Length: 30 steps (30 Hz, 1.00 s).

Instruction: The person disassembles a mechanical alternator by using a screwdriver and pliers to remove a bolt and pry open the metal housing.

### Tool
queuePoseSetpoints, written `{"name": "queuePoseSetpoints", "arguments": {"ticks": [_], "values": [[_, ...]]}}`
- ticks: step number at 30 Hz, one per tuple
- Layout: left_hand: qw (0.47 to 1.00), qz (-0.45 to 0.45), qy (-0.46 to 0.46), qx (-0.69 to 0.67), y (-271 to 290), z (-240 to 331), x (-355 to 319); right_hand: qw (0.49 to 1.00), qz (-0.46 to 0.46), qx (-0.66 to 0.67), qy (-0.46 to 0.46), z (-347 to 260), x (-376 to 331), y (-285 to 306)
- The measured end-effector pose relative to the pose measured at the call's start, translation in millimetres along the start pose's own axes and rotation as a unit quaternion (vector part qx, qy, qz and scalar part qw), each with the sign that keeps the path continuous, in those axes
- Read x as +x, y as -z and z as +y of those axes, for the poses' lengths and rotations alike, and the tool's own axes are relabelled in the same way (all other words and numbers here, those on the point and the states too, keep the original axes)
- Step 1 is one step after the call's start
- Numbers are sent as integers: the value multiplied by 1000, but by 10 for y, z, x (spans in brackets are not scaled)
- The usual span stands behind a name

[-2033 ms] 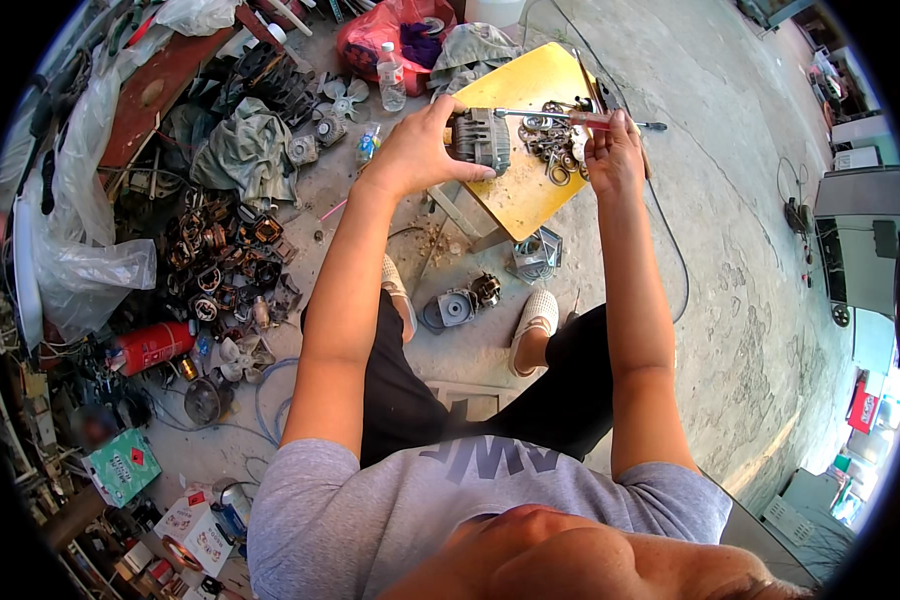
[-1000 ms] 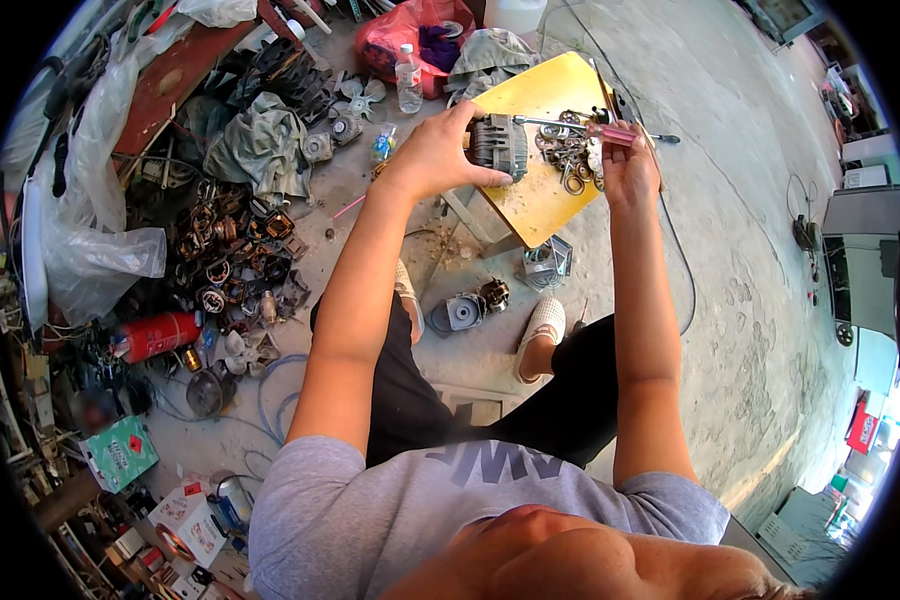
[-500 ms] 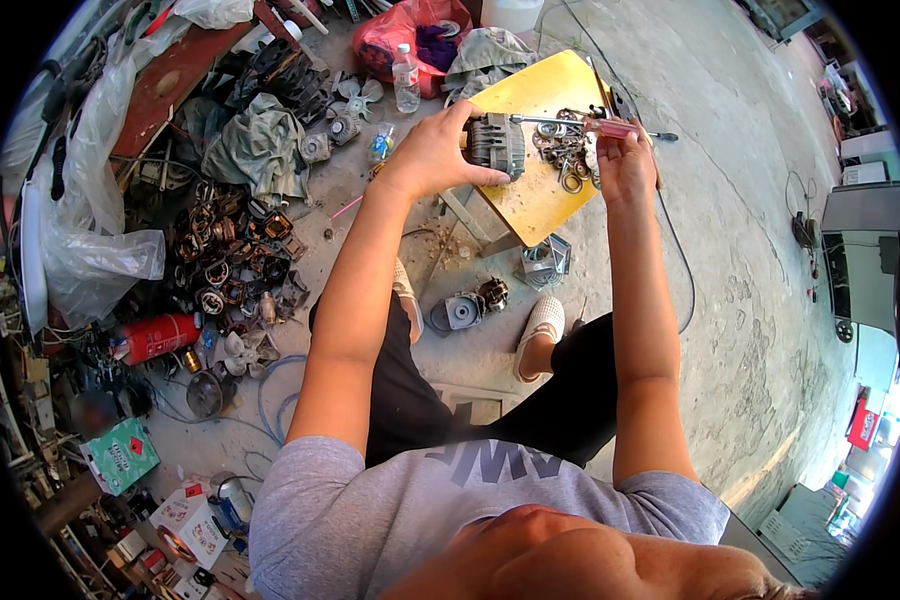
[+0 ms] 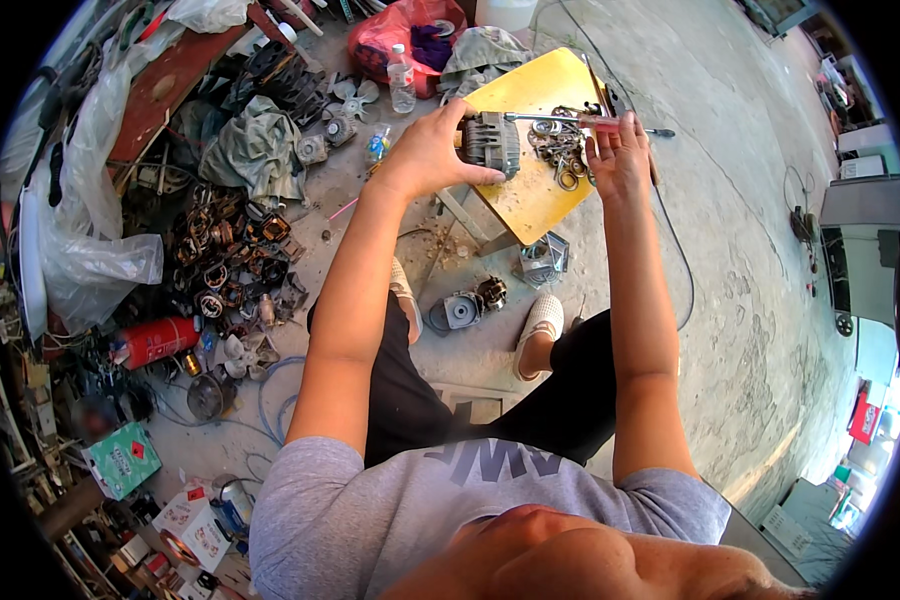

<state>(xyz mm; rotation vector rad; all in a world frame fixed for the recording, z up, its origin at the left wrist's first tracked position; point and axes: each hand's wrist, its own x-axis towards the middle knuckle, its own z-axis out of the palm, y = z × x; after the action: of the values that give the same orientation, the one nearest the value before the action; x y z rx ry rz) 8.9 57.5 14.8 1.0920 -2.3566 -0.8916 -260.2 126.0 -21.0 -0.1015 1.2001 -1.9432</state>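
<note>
My left hand grips a grey finned motor housing above the near left part of a small yellow table. Its thumb lies along the near edge, with the fingers around the far left side. In my right hand is a screwdriver with a clear red handle, pinched near the handle's end with other fingers lifted away. Its long metal shaft points left, and the tip meets the upper right side of the housing. Below the shaft, a heap of bearings and small metal parts sits on the table.
A motor end piece and a metal bracket are on the floor near my feet. Left of the table stand a water bottle, fan blades and piled motor parts. A cable runs along the floor at right.
My right hand has turned on the screwdriver handle, its fingers now more upright and spread. The housing stays in my left hand, almost in the same place.
</note>
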Motion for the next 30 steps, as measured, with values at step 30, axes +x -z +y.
{"name": "queuePoseSetpoints", "arguments": {"ticks": [30], "values": [[980, -44, 45, -187, -75, 64, 29, 870, -206, -444, -55, 83, -526, -417]]}}
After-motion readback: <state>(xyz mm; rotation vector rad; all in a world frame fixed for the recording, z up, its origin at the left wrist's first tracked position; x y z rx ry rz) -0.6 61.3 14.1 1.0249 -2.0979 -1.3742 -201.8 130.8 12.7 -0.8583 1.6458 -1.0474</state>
